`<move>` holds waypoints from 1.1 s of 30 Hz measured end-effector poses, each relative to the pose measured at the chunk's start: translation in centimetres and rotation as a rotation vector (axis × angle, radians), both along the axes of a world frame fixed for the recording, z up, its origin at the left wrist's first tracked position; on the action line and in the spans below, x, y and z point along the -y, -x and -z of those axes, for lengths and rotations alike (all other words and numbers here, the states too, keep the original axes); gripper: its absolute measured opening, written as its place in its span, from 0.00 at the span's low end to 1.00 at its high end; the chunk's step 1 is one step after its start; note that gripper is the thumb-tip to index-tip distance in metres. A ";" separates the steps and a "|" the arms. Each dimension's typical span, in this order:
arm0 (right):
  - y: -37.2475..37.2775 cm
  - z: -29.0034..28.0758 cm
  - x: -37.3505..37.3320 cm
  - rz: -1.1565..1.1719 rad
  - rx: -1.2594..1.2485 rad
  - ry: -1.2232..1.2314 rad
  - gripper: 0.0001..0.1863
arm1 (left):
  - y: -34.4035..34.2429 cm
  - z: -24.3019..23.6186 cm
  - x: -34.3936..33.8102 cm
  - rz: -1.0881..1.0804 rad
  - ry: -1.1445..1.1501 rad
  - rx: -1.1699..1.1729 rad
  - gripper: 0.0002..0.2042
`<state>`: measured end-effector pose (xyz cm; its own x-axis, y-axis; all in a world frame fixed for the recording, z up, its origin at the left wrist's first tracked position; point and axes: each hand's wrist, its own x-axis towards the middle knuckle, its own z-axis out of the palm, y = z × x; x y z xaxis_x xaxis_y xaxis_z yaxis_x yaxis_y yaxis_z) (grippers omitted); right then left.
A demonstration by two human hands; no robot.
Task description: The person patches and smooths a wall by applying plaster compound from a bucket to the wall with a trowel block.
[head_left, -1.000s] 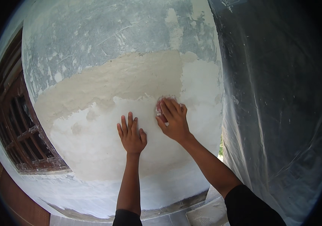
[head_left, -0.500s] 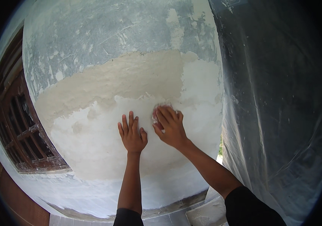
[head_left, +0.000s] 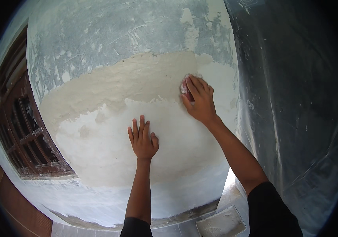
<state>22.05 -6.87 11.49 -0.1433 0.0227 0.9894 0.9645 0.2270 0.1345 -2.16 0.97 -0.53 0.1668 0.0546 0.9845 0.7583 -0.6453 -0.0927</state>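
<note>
Flat against the wall, my left hand [head_left: 144, 143] rests on the smooth white coat [head_left: 105, 154], its fingers stretched out and holding nothing. Higher and to the right, my right hand [head_left: 201, 103] is closed over a reddish pad smeared with white [head_left: 185, 87] and presses it to the wall. My palm and fingers cover most of the pad, so its exact kind does not show. It sits near the border between a beige patch [head_left: 137, 75] and the whiter coat. Above that patch the wall is bare bluish grey [head_left: 93, 35] with white streaks.
A brown wooden window with bars [head_left: 34, 136] is set in the wall at left. Clear plastic sheeting [head_left: 279, 118] hangs over a dark area at right. Below the wall, beside my right sleeve, lies a shallow rectangular tray [head_left: 221, 223] with whitish material in it.
My right hand has slid up and to the right along the wall with the reddish pad. My left hand keeps its place on the wall; the view has shifted slightly.
</note>
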 end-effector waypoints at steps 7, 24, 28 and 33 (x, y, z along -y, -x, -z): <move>-0.7 9.9 3.3 -0.115 0.110 0.186 0.31 | 0.3 0.1 -0.2 0.000 -0.019 0.009 0.24; 1.9 14.6 1.5 -0.043 0.036 0.194 0.29 | -0.3 -0.5 0.5 0.022 -0.018 0.017 0.22; 2.5 6.9 1.2 -0.113 0.017 -0.011 0.28 | 0.0 0.0 -0.3 0.001 -0.027 0.022 0.23; 1.4 -6.8 -0.7 -0.076 -0.054 -0.231 0.29 | -0.8 -0.1 0.2 0.023 -0.005 0.008 0.24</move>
